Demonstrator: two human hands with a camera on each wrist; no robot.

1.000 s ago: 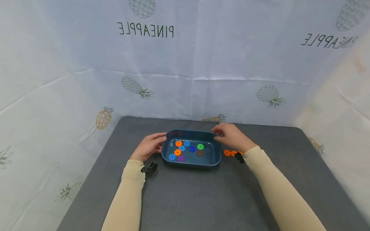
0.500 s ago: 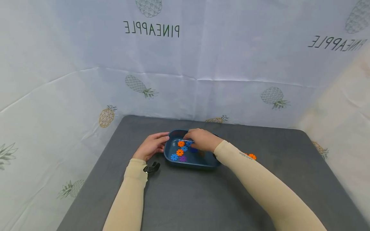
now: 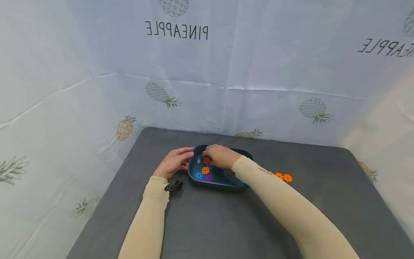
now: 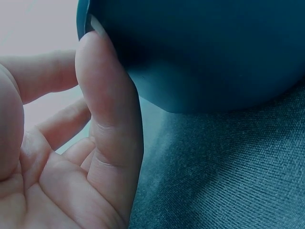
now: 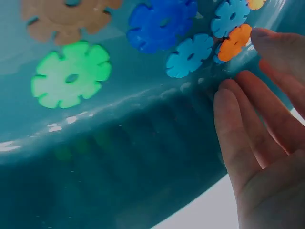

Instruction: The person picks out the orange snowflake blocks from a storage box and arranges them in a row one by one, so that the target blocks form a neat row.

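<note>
A dark blue tray (image 3: 223, 184) holds several flower-shaped notched plastic discs. At its left end my left hand (image 3: 173, 162) touches the rim, fingers extended; in the left wrist view the thumb (image 4: 109, 95) presses the tray's edge. My right hand (image 3: 223, 156) reaches inside the tray at the back left. In the right wrist view its thumb tip meets the edge of an orange disc (image 5: 236, 43), which overlaps a light blue one, while the other fingers stay apart from it. Green (image 5: 71, 75), dark blue (image 5: 163, 24) and brown (image 5: 66, 19) discs lie nearby in the tray.
Right of the tray, a row of orange discs (image 3: 287, 177) lies on the grey table (image 3: 207, 223), partly hidden by the right sleeve. Another orange disc (image 3: 205, 170), a light blue disc (image 3: 198, 175) and a purple disc (image 3: 208, 177) lie at the tray's left. Pineapple-print cloth (image 3: 226, 64) hangs behind.
My right hand has moved left from the tray's right rim into its back left part, over the discs. The left hand has stayed at the left rim. The view has shifted slightly.
</note>
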